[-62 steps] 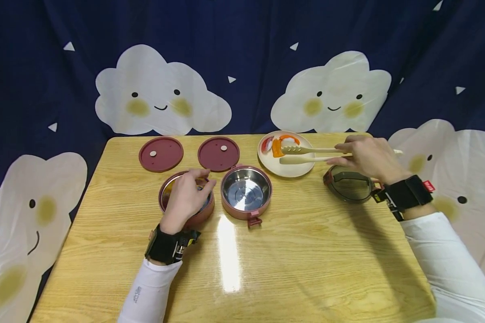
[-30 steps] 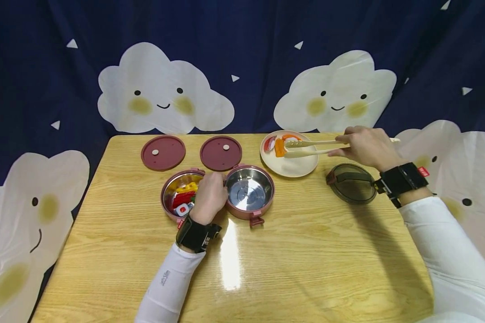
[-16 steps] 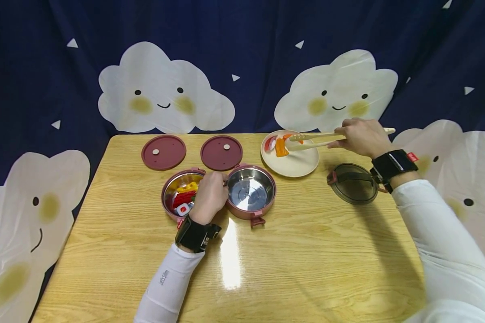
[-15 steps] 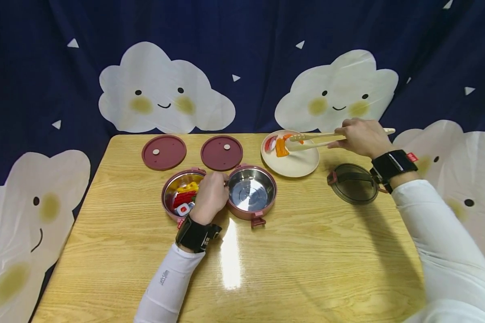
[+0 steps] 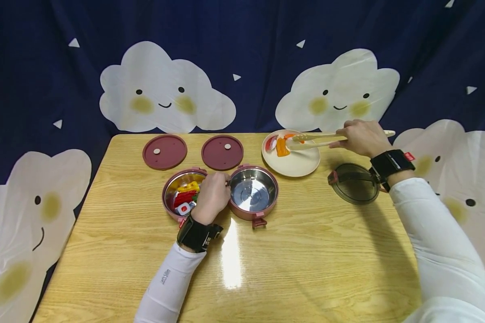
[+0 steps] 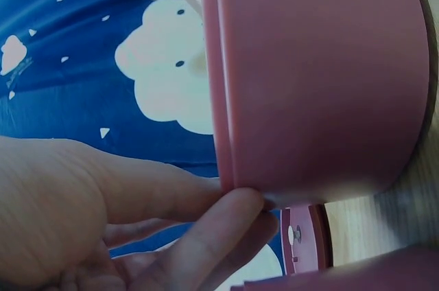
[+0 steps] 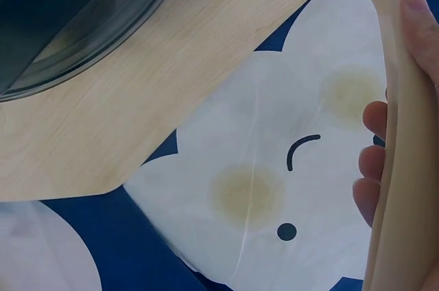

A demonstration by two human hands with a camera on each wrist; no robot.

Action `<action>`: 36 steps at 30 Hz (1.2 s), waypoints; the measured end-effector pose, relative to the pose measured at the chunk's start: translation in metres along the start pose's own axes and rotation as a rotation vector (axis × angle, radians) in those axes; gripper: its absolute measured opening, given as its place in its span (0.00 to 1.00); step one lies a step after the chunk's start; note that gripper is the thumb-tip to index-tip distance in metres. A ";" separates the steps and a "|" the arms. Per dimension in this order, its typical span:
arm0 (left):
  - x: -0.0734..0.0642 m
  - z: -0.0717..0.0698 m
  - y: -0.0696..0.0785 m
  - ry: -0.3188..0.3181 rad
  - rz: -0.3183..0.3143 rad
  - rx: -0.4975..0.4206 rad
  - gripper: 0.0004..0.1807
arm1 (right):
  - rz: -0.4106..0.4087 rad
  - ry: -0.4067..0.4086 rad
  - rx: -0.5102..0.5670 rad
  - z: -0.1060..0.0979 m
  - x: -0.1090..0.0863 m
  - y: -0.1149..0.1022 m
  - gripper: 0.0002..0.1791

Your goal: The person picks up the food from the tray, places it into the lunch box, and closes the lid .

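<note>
My left hand (image 5: 213, 197) pinches the rim of a pink lunch-box bowl with a steel inside (image 5: 252, 190); in the left wrist view, thumb and fingers meet at the edge of its pink wall (image 6: 322, 85). My right hand (image 5: 364, 137) grips pale tongs (image 5: 317, 144), whose long arm also shows in the right wrist view (image 7: 405, 167). The tongs' tips are over a cream plate (image 5: 293, 171), at a white-and-orange toy sushi piece (image 5: 289, 136). Beside it lie an orange piece (image 5: 282, 147) and a red-and-white piece (image 5: 271, 143).
Left of the gripped bowl stands a matching bowl (image 5: 165, 204) with yellow, red and white toy food, partly hidden by my left hand. Two maroon discs (image 5: 169, 154) (image 5: 220, 157) lie behind the bowls. A dark see-through lid with a handle (image 5: 353, 195) lies at the right.
My left hand has moved right from over the left bowl to the other bowl's rim and taken hold of it. The tongs have shifted slightly right over the plate.
</note>
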State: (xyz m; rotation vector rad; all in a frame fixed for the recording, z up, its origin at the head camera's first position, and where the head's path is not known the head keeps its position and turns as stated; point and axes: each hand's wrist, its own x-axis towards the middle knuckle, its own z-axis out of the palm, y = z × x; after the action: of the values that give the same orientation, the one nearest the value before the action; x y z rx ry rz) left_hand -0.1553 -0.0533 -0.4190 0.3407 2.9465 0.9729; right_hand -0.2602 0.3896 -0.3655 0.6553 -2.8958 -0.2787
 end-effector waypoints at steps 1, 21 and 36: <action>0.000 0.000 0.000 0.000 0.001 -0.002 0.12 | -0.003 0.001 -0.002 0.000 -0.001 0.000 0.25; 0.001 0.001 0.000 -0.016 -0.020 -0.017 0.13 | 0.025 0.003 0.012 -0.002 -0.016 -0.003 0.24; 0.002 0.000 0.000 -0.024 -0.022 -0.019 0.13 | 0.038 -0.094 0.075 0.005 -0.004 -0.004 0.20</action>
State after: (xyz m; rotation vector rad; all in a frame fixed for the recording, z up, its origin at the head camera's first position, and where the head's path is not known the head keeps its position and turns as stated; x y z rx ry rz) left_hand -0.1572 -0.0531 -0.4192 0.3163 2.9109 0.9863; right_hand -0.2555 0.3884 -0.3717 0.6140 -3.0179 -0.2023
